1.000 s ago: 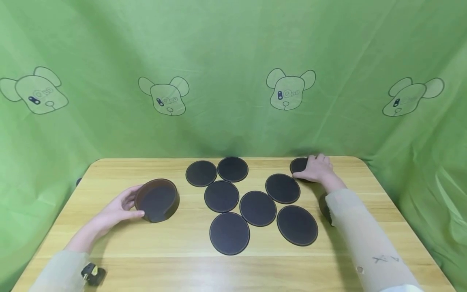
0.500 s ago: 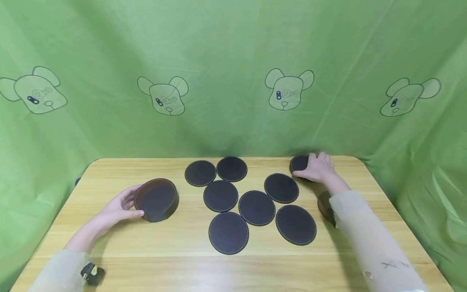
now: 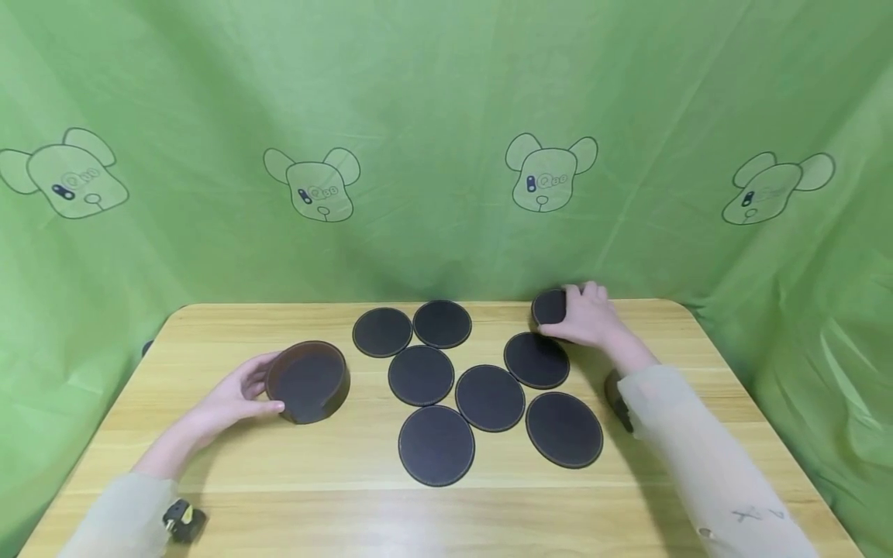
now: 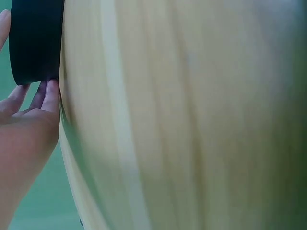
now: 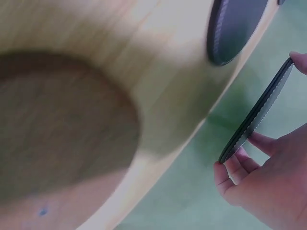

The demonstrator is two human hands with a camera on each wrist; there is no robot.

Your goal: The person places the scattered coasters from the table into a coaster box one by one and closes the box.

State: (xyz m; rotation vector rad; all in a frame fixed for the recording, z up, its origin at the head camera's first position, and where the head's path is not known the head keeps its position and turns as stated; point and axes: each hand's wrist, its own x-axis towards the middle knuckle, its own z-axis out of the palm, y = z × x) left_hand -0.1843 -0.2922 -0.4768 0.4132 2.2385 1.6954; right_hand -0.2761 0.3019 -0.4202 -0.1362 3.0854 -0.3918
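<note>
Bare-handed grips at a wood-grain table [image 3: 314,480]. The right hand [image 3: 589,319] holds a dark, stitched piece [image 3: 549,308] by its rim, the grip spread wide, thumb on the near edge and fingers reaching over the far one; in the right wrist view the piece stands edge-on, more than one layer showing along its rim. Just nearer the person than this grip lies a flat disc [image 3: 536,360], one of seven resting on the table; the other six spread out to the left of the grip and nearer the person, several touching at their edges. A brown round object [image 3: 615,399], partly hidden by the right sleeve [image 3: 698,457], sits nearer the person and slightly right of the same grip. The left hand [image 3: 233,399] curves round the side of a round holder [image 3: 308,382], thumb at the near edge and fingers behind; the holder, notched on its near side, lies immediately right of that grip. Behind both grips hangs a green curtain [image 3: 432,248] printed with outlined animal heads [image 3: 323,190].
</note>
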